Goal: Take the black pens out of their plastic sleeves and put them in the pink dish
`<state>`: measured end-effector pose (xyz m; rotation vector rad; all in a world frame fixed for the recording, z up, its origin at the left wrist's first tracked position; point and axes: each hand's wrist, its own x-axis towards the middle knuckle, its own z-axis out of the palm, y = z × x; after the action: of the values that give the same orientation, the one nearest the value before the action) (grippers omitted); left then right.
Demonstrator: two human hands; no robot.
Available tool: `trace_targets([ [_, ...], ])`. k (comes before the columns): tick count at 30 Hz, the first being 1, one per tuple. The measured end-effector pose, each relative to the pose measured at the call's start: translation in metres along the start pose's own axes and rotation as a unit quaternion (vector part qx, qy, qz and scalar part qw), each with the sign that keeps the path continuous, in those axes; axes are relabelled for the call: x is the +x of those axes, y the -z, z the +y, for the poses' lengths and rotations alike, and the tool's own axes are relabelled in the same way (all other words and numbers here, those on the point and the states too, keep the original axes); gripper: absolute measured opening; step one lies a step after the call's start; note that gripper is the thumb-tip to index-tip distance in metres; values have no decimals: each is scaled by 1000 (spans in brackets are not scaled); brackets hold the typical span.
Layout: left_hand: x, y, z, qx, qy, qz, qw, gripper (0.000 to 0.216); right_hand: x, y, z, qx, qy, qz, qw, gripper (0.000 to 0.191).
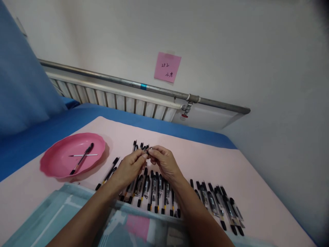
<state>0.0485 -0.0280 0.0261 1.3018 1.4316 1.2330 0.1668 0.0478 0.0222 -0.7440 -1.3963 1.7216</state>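
My left hand (132,166) and my right hand (164,161) meet above the table, fingertips pinched close together. Between them is something small and dark, mostly hidden by the fingers and too small to name. Below the hands lies a row of black-capped clear pens (156,192), with small metal clips (153,198) and clear pieces among them. More pens (135,145) show just behind my fingers. Beside my left forearm are a few others (109,174), partly covered by it. Another group of pens (226,209) lies right of my right forearm.
At the left stands a pink dish (56,151) holding a black pen (83,157) and a thin white refill (91,155). A pale blue plastic sheet or bag (48,212) lies at the near edge. Behind the pink tabletop (216,161) are a radiator (123,102) and a metal pipe (108,77).
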Motion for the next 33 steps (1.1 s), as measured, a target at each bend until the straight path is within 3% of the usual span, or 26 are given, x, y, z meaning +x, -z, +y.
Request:
trace_targets([
  [8,1,1,-2,102,-33,33,994,24,1,4,-1,-35,-20,-11,999,22],
  [10,0,2,-1,101,-23,33,994,25,3,16,-5,-99,-22,28,994,30],
  [12,-1,4,1,96,-13,34,995,27,5,35,-8,-255,-14,110,961,30],
  [13,-1,5,2,94,-8,34,995,28,6,44,-8,-367,-10,148,919,27],
  [14,-2,5,3,94,-4,33,995,28,7,54,-7,-474,-11,158,866,22],
  [16,-2,5,3,102,4,30,994,30,8,68,-3,-545,-17,163,822,12],
  [20,0,4,1,135,3,17,991,29,7,77,10,-569,-32,140,810,3],
  [25,2,2,-5,148,-9,7,989,28,7,68,11,-536,-24,131,833,24],
  [27,2,2,-7,149,-11,6,989,28,8,60,5,-476,-24,135,869,36],
  [30,2,2,-8,151,-13,-1,988,29,9,43,-4,-219,-9,150,964,36],
  [33,1,1,-8,158,-19,-6,987,28,7,27,-10,11,8,141,990,28],
])
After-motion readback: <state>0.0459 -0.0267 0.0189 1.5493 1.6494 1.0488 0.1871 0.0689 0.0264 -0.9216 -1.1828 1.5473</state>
